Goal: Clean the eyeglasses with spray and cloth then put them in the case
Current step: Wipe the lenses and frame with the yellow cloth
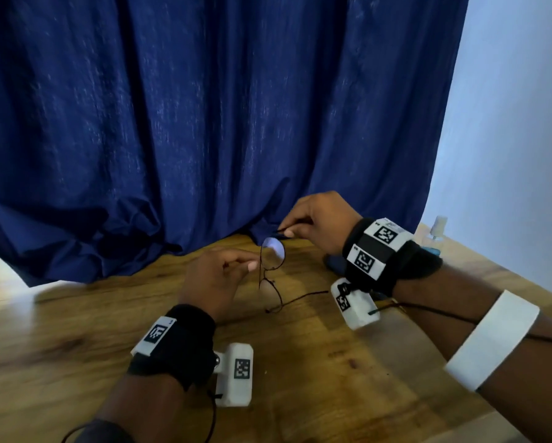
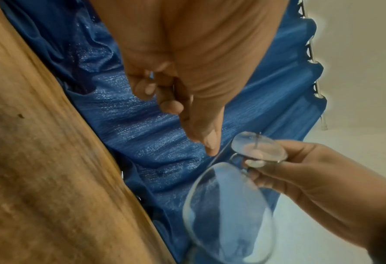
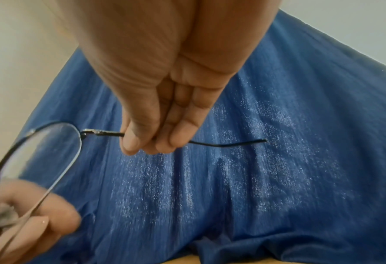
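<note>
Pinched between us, the round wire-rimmed eyeglasses (image 1: 272, 266) hang above the wooden table (image 1: 76, 346), our right hand (image 1: 319, 222) gripping one temple arm (image 3: 228, 143) and our left hand (image 1: 214, 279) holding the frame at the bridge, before the blue curtain (image 1: 204, 123).

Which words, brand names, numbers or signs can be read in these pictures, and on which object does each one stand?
No readable word, brand or number shows in any view.
Wrist bands: black-and-white square marker patterns only; the small marks beside them are too blurred to read.
Spray bottle: no legible label.
Eyeglasses: no print visible on the frame.
</note>
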